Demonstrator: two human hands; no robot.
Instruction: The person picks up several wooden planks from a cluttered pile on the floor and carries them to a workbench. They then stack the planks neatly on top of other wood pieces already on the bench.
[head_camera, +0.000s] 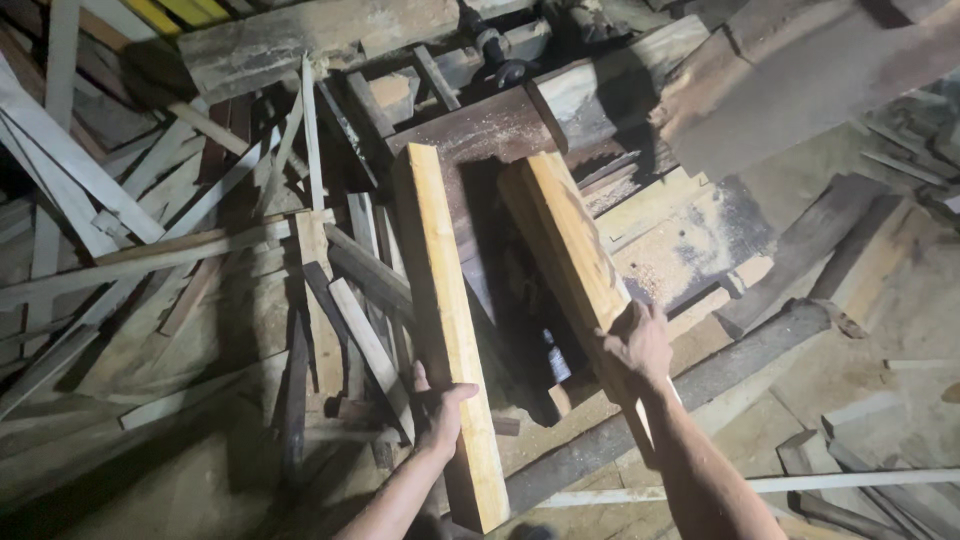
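Left hand (440, 410) at six o'clock, fingers clamped on a pale plank (445, 320) angled toward twelve; right hand (635, 345) at four o'clock, fingers wrapped around a second plank (565, 235). Grips sit low, so steadying each plank's far end seems wise

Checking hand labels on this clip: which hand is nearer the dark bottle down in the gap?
Right. The right hand grips its plank just right of the bottle; the left hand sits farther, lower left.
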